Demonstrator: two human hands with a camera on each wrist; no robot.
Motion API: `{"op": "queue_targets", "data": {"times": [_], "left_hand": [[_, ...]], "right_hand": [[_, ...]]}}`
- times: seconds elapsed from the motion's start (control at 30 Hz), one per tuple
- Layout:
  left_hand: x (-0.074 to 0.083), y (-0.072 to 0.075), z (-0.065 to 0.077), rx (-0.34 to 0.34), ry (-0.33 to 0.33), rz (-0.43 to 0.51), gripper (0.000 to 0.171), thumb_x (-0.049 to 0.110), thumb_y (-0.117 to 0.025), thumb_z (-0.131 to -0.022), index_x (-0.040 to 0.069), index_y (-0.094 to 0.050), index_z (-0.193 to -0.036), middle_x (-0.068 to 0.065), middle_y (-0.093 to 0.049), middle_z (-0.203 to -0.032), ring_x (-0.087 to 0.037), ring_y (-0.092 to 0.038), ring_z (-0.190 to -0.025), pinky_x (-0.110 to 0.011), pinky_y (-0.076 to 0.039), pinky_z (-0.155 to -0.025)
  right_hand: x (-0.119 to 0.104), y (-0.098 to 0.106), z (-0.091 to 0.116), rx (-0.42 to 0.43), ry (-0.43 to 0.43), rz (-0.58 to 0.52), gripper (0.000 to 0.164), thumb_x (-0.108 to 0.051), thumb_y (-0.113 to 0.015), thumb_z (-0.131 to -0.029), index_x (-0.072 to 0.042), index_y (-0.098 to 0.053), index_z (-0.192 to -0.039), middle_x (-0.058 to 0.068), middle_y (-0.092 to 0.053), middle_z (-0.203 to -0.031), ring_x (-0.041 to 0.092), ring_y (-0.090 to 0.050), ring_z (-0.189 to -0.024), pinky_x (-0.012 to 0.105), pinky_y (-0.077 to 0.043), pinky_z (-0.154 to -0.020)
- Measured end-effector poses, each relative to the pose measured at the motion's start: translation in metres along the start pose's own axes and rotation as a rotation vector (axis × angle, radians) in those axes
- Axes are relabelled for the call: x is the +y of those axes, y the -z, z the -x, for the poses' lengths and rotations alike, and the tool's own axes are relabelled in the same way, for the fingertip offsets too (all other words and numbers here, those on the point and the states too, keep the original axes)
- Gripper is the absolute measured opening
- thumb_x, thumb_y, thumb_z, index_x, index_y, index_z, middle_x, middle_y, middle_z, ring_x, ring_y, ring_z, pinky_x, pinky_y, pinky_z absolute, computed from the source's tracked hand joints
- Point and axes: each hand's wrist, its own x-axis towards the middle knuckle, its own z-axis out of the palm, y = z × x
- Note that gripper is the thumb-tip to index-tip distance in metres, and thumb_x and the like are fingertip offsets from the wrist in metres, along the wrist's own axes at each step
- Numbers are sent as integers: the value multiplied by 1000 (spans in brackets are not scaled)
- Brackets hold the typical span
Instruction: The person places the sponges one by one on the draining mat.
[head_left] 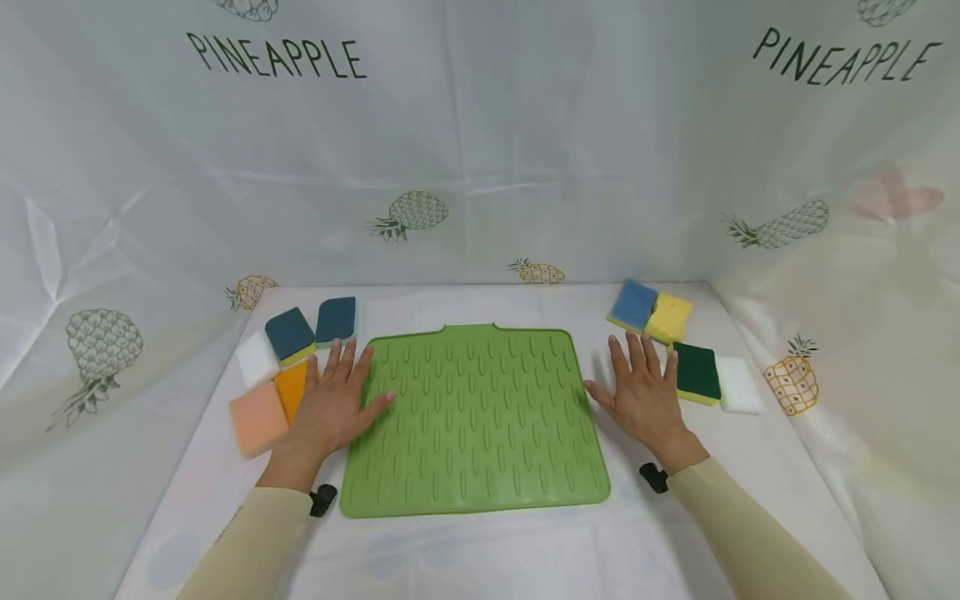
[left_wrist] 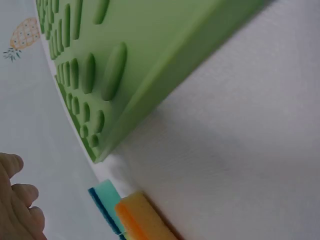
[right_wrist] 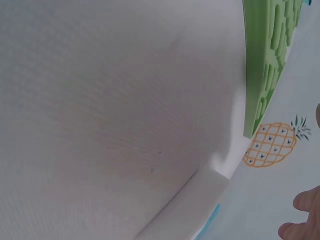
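Note:
A green ribbed mat (head_left: 480,417) with a small raised tab lies flat in the middle of the white table. Over its left edge my left hand (head_left: 333,408) is held palm down, fingers straight and spread, gripping nothing. Just beside that hand is an orange sponge (head_left: 288,385), partly hidden by the fingers. To the right of the mat, my right hand (head_left: 645,402) also has straight, spread fingers and holds nothing. A dark green sponge with a yellow base (head_left: 697,373) sits close to its little-finger side. Fingertips of each hand appear in the wrist views.
At left lie a peach sponge (head_left: 257,419), a white sponge (head_left: 257,358) and two dark blue-topped sponges (head_left: 290,332). On the right are a blue sponge (head_left: 633,304), a yellow sponge (head_left: 670,317) and a white sponge (head_left: 738,385). A pineapple-print curtain (head_left: 525,125) encloses the table.

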Motion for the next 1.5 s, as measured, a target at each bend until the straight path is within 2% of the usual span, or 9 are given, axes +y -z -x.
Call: {"op": "queue_targets", "data": {"times": [0.27, 0.5, 0.77, 0.93, 1.17, 1.33, 1.5], "left_hand": [[1, -6, -1, -16, -36, 30, 84, 50, -52, -109, -5, -22, -165, -30, -16, -172, -49, -9, -161, -64, -11, -130], [2, -17, 5, -66, -75, 31, 72, 36, -51, -112, -13, -27, -161, -33, -23, -169, -52, -18, -159, -62, -22, -129], [-3, -29, 13, -130, -72, 43, 71, 34, -49, -113, -13, -27, -161, -34, -23, -169, -52, -19, -158, -63, -26, -127], [-2, -34, 20, -128, -111, 70, 71, 31, -53, -111, -16, -29, -158, -37, -23, -167, -54, -19, -157, -64, -28, -126], [-7, -37, 23, -109, -107, 91, 75, 36, -55, -110, -16, -29, -159, -37, -21, -168, -55, -20, -156, -64, -29, -125], [-8, -35, 24, -114, -108, 103, 77, 38, -56, -110, -15, -29, -159, -36, -21, -169, -54, -21, -157, -64, -29, -125], [-8, -35, 23, -124, -110, 99, 77, 39, -56, -110, -14, -29, -159, -35, -21, -169, -53, -22, -157, -63, -30, -125]], "right_hand": [[-4, -4, 2, 4, 88, -56, 79, -44, -64, -104, 2, -36, -162, 30, -29, -168, 51, -24, -157, 75, -18, -124], [-10, -10, 4, -8, 171, -18, 74, -36, -65, -104, 4, -38, -160, 28, -34, -167, 48, -30, -156, 71, -22, -125], [-13, -13, 6, -76, 209, 53, 67, -32, -65, -105, 6, -44, -156, 26, -40, -164, 46, -30, -157, 67, -25, -126], [-13, -15, 7, -72, 222, 84, 66, -31, -66, -104, 6, -46, -155, 26, -43, -162, 45, -31, -156, 65, -26, -127], [-12, -13, 6, -46, 244, 92, 68, -32, -69, -102, 8, -48, -152, 28, -46, -159, 46, -36, -153, 66, -29, -125], [-4, -8, 1, 28, 283, 83, 69, -32, -75, -98, 10, -51, -147, 30, -51, -153, 48, -44, -146, 67, -33, -122], [27, 3, -20, 236, 351, 105, 65, -26, -83, -89, 12, -59, -136, 31, -62, -135, 49, -58, -127, 66, -46, -111]]}}
